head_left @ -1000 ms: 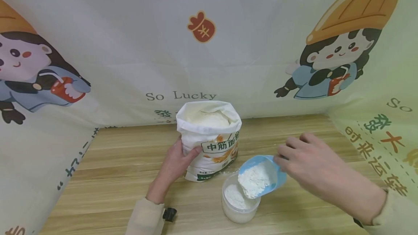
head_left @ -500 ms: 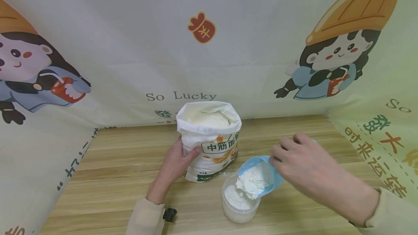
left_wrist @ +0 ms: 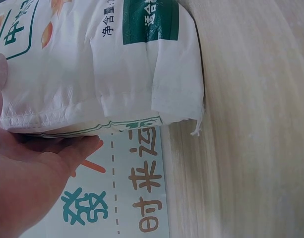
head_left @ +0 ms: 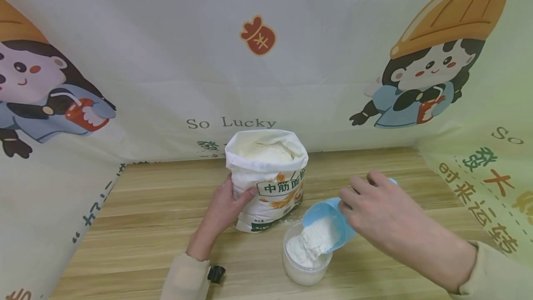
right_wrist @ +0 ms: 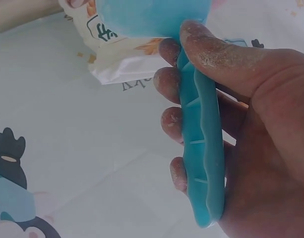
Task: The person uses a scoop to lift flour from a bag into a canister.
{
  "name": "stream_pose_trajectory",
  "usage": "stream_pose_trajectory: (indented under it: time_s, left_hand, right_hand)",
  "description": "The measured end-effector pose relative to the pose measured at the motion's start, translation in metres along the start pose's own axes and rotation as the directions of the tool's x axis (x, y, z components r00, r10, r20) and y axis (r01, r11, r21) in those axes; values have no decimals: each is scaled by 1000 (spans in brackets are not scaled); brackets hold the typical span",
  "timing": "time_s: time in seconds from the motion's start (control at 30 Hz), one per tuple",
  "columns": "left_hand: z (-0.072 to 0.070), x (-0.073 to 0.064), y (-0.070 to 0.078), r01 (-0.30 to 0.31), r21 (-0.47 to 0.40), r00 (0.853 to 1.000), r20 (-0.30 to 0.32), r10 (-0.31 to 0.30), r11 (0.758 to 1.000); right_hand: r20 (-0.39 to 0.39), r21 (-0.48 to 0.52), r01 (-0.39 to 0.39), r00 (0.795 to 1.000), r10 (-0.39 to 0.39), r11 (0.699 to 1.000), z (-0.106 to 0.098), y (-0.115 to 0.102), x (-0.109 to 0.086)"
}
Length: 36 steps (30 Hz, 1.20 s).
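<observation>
An open white flour bag (head_left: pixel 250 189) stands upright on the wooden table, its rim folded outward and flour showing inside. My left hand (head_left: pixel 225 205) grips its left side, thumb on the front and fingers round the back edge. With my right hand (head_left: pixel 383 212) I hold a blue scoop (head_left: pixel 325 212) by its handle (right_wrist: pixel 201 134), the fingers curled round it. The scoop is tilted over a clear round tub (head_left: pixel 306 274), and white flour (head_left: pixel 318 237) slides from its lip onto the flour in the tub. White powder coats my right thumb and fingertips (right_wrist: pixel 169 84).
The wooden table (head_left: pixel 145 226) backs onto a printed cloth (head_left: pixel 333 59) with cartoon figures, which also rises at both sides. A small black object (head_left: pixel 216 273) sits at my left cuff. A little spilled flour (head_left: pixel 287 220) lies between bag and tub.
My right hand has shifted a little to the left and tipped the scoop further. Flour has slid down from it into the tub. My left hand and the bag stay put.
</observation>
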<state>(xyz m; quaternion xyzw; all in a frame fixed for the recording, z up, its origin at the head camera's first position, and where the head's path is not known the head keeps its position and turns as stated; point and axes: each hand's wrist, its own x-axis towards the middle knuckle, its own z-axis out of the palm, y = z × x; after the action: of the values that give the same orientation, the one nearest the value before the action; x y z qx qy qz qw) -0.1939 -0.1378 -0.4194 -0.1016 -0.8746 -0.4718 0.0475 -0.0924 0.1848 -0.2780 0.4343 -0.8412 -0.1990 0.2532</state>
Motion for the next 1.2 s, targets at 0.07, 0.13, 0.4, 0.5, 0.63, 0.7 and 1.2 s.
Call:
stream_pose_trajectory:
  time_s: [0.07,0.13,0.4,0.5,0.63,0.7,1.2]
  left_hand:
    - [0,0,0,0,2,1000,1,0,1000]
    - [-1,0,0,5,2,1000,2,-5,1000]
    - [0,1,-1,5,-2,1000,1,-5,1000]
    - [0,1,-1,7,-3,1000,-1,-7,1000]
    - [0,1,-1,9,-7,1000,-2,-9,1000]
    - [0,1,-1,10,-9,1000,0,-10,1000]
    - [0,1,-2,21,-23,1000,-4,-21,1000]
  right_hand:
    - [-7,-4,3,1000,-3,1000,-1,0,1]
    - [-12,-9,5,1000,-6,1000,-2,0,1]
    - [-19,-10,-1,1000,0,1000,-2,1,-2]
    - [-7,11,-10,1000,11,1000,1,3,-5]
    - [17,46,-34,999,33,998,4,7,-10]
    - [28,65,-49,998,48,997,7,10,-14]
    - [-158,276,-157,966,206,948,16,53,-37]
